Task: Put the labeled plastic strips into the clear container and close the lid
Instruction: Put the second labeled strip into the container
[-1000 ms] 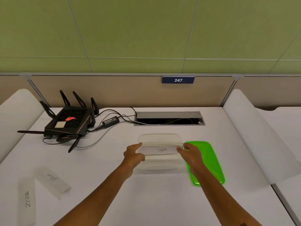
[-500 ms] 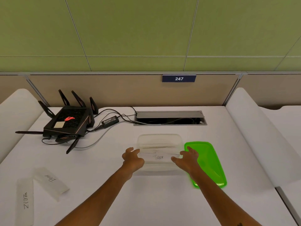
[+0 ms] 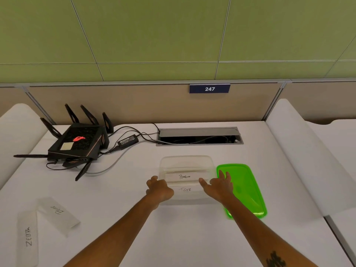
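1. Fingers of the left hand lie loosely spread at the left wall of the clear container, grasping nothing; whether they touch it I cannot tell.
2. Right hand is likewise released, fingers splayed at the container's right edge, partly over the green lid.
3. Inside the container lie the PENGUIN strip and, nearer, the TIGER strip.
4. Two strips remain on the white desk, well apart to the near left: the ZEBRA strip and a second strip whose label is hard to read.
5. These strips look thin, light, slightly flexible and probably slick; pinching each by its ends should keep it flat.
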Demonstrator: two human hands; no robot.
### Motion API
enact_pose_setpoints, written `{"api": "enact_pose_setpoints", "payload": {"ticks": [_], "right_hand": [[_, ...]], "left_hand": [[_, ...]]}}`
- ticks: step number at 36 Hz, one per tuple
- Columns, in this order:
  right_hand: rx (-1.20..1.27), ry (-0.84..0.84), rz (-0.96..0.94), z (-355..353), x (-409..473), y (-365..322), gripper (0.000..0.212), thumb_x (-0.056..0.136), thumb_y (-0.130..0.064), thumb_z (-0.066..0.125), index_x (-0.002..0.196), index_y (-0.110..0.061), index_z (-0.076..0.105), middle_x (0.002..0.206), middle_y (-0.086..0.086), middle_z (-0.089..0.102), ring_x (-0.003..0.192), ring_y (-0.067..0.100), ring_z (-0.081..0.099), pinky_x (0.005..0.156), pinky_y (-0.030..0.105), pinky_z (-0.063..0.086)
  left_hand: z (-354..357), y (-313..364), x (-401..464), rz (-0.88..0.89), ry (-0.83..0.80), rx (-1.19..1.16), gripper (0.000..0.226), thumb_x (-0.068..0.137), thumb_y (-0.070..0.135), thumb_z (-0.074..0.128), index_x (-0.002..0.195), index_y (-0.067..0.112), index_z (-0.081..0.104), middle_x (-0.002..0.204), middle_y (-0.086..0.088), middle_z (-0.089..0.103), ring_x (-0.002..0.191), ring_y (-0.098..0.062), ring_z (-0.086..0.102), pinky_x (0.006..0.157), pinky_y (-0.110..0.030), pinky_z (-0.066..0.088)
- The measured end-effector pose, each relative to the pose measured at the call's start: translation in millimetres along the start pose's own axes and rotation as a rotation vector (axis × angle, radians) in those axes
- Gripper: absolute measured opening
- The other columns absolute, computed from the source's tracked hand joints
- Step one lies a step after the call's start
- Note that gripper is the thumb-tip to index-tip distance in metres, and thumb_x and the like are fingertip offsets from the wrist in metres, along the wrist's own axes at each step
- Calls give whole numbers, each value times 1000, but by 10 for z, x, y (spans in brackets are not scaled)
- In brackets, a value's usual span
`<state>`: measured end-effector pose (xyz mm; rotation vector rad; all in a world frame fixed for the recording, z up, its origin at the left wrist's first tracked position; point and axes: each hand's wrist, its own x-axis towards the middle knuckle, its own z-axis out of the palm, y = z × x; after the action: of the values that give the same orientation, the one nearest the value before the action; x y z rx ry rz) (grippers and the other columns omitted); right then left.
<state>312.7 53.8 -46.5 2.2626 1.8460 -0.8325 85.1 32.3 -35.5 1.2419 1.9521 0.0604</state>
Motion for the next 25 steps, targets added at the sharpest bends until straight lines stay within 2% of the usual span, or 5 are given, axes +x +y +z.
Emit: {"api": "enact_pose_setpoints", "payload": {"ticks": [9,15,18,22,25], "right_hand": [[123,157,-54,46,-54,11,62,94,-67,46,135,-25,64,170,10,16,158,32,1,126,55,13],[162,423,-165,99,-155,-166,48,91,-52,63,127,-20,69,161,13,37,152,38,20,121,55,25],[211,532,-244,139,-248,-354,43,89,-44,69,122,-18,71,155,13,45,148,38,29,116,57,32],[289,618,-371,252,-436,-708,36,86,-35,73,118,-19,71,146,5,52,139,32,39,106,55,43],[346,627,-490,417,-625,-1006,35,85,-29,72,119,-22,68,138,-1,55,131,26,44,100,47,45]], "left_hand": [[-17,-118,-13,65,16,-77,73,81,14,55,150,30,38,158,-1,15,144,-29,22,115,-40,35],[-142,-366,-62,289,203,-130,63,84,20,65,144,29,49,154,3,32,143,-22,25,115,-41,35],[-255,-588,-83,402,331,-198,55,86,18,67,139,27,54,146,5,45,137,-18,37,113,-40,38],[-438,-1030,-108,454,428,-283,48,89,14,66,133,30,57,132,12,55,112,-5,58,94,-24,52],[-590,-1413,-114,402,471,-272,44,90,15,64,131,32,58,125,18,57,101,1,61,80,-12,51]]}}
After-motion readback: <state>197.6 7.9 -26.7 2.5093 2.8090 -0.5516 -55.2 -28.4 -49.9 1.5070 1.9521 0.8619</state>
